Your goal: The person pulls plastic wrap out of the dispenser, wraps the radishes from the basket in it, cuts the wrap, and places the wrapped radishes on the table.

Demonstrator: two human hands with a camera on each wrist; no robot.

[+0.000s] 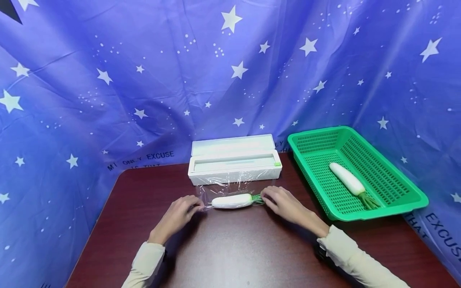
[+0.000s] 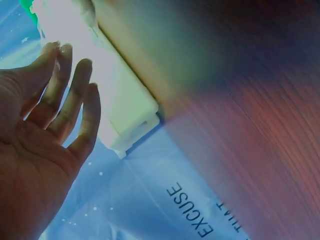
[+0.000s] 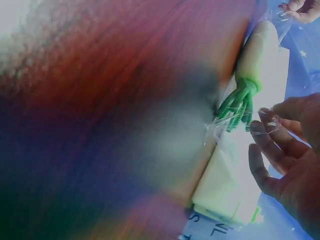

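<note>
One white radish [image 1: 346,178] lies in the green basket [image 1: 317,156]. Left fingers [image 1: 192,200] and right fingers [image 1: 271,193] pinch clear wrap [image 1: 206,194] by another radish [image 1: 232,201].

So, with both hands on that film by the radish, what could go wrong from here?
The creased clear film could tear or stick to itself where the left hand pinches it. The green stems splay near the right hand and might poke through. The film seems to reach the white box, so a tug could shift it.
</note>
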